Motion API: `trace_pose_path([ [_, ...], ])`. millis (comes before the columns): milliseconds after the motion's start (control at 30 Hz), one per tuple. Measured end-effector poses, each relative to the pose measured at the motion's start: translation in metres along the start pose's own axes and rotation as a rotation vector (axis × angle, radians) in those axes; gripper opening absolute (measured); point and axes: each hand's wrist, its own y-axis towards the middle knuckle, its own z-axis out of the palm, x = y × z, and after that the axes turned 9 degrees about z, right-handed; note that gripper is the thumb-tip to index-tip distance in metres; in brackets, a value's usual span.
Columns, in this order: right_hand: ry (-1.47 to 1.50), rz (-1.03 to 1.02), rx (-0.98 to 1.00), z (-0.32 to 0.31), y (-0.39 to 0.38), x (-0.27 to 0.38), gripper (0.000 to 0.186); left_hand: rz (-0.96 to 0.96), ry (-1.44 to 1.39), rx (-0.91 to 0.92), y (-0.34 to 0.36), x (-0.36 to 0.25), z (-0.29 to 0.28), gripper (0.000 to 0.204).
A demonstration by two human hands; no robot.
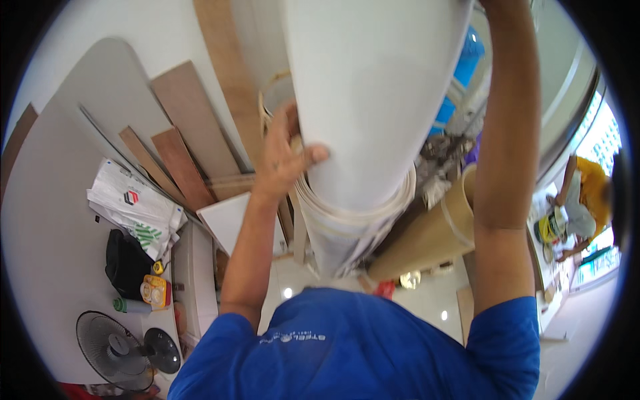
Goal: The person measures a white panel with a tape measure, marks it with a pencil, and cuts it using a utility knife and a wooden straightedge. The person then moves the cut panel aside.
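- While the person in the blue shirt point(373, 347) stands over a fat white roll point(353, 237), the left hand point(281, 160) grips the left edge of a big curved white sheet point(373, 100), with the thumb on its front.
- The right hand point(490, 4) is cut off at the top edge, so nobody can tell if it grips anything.
- The job looks about halfway: the low end of the sheet is down inside the roll, and the rest sticks up out of it. Whether it is going in or coming out cannot be told.
- The roll works like a tall cup, with the sheet's end in it.
- Beside it, a brown tube point(427, 233) leans over; what is inside it does not show.
- On the left, a white plastic bag point(137, 207) lies flat and crumpled, and its inside is hidden.
- Near it, an orange tub point(155, 292) has something pale in it, too small to name.
- Far right, by another person point(592, 193), stands a bucket point(548, 229); its inside cannot be made out.
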Motion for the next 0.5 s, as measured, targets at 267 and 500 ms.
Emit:
trace_pose_path([
  [267,-0.268,-0.022,0.177,0.015,-0.154,-0.039,0.040,-0.130,0.127,0.038,-0.023,-0.005,0.004,0.123],
  [500,-0.159,0.049,0.470,0.006,-0.252,-0.042,0.044,-0.109,0.301,0.033,-0.060,0.006,-0.003,0.112],
])
